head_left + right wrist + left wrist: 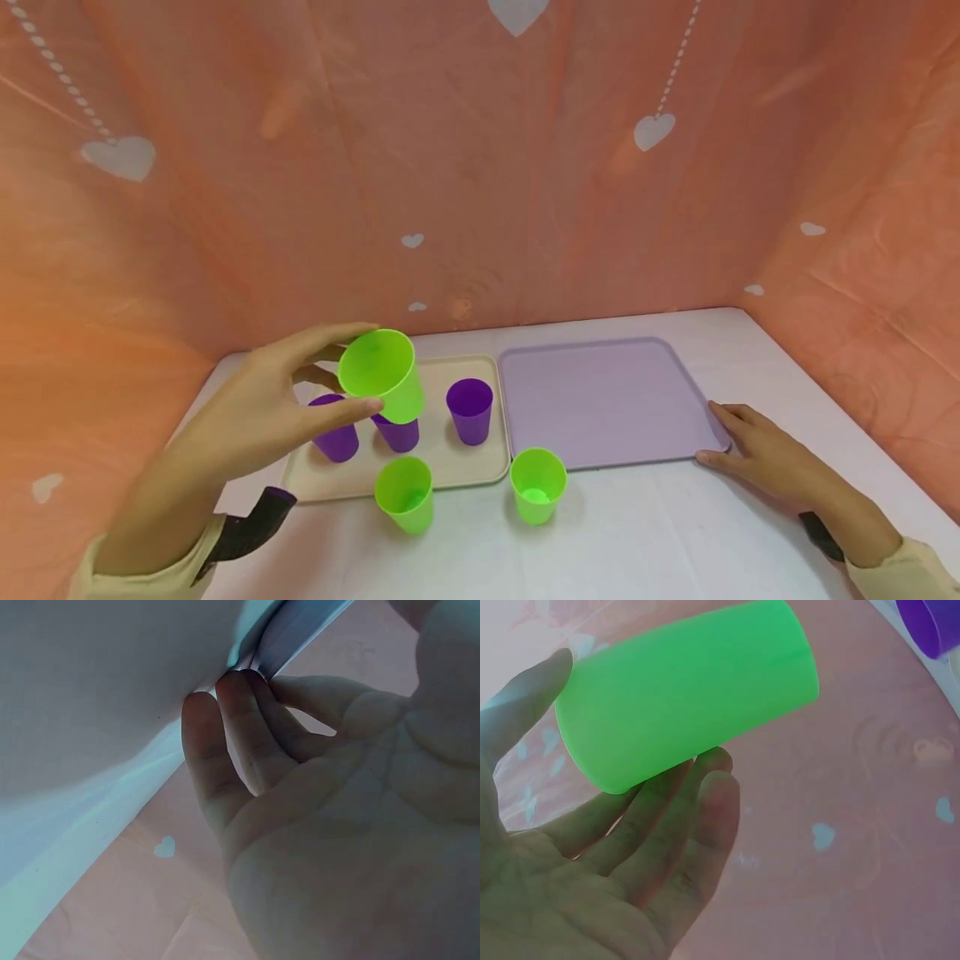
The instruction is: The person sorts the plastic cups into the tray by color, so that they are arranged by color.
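My left hand (262,408) holds a bright green cup (401,392) between thumb and fingers, raised over the beige tray (468,475). The cup is tilted, its mouth turned toward me; its smooth side (690,697) fills much of the left wrist view. Under and beside it stand purple cups on that tray: one at left (337,442), a partly hidden middle one (399,435) and one at right (472,417). At the near right corner of the lilac tray (607,400), my right hand (772,454) grips the rim, thumb in front and fingers along the side.
Two more green cups stand upright on the white table (637,533) in front of the trays, one at left (407,500) and one at right (537,492). The trays lie side by side. An orange curtain (465,167) with white hearts encloses the table's back and sides.
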Demonstrator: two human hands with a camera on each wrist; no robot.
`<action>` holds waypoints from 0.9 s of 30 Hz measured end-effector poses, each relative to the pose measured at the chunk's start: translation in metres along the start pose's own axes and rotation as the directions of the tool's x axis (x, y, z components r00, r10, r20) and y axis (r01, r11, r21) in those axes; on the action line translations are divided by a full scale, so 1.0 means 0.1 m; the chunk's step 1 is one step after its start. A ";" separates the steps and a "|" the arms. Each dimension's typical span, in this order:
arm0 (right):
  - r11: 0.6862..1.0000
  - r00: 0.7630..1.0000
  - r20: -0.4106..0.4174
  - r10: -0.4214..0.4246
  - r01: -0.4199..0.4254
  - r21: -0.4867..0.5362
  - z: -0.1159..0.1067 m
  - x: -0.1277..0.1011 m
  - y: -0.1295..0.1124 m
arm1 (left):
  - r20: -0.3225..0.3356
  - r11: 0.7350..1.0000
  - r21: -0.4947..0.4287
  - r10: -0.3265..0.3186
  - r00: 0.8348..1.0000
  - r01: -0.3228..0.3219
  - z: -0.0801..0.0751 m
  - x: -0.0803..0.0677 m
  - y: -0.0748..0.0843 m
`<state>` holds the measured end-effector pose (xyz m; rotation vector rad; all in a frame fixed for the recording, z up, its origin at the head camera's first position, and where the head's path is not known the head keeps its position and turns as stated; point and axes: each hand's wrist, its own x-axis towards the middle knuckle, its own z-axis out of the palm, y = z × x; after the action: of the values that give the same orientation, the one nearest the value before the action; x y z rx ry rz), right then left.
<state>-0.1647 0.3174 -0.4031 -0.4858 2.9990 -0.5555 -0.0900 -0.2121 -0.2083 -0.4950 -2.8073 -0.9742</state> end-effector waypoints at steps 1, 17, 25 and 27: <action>1.000 1.000 0.001 0.002 -0.002 -0.005 0.00 0.00 0.00 | 0.013 1.000 -0.018 -0.010 1.000 0.010 0.01 0.04 0.02; 1.000 1.000 -0.003 -0.003 0.003 -0.020 0.00 0.01 0.00 | 0.147 0.986 -0.160 -0.022 0.989 0.046 0.52 0.62 0.16; 1.000 1.000 0.017 0.019 -0.019 -0.003 -0.01 0.01 0.00 | 0.211 0.974 -0.220 -0.015 0.977 0.062 0.87 0.85 0.18; 1.000 1.000 0.019 0.016 -0.016 -0.003 -0.01 0.00 0.00 | 0.226 0.973 -0.221 -0.012 0.974 0.064 0.96 0.92 0.15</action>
<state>-0.1652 0.3178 -0.4026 -0.4644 2.9830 -0.5430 -0.1722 -0.1176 -0.2543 -0.6152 -2.9239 -1.3359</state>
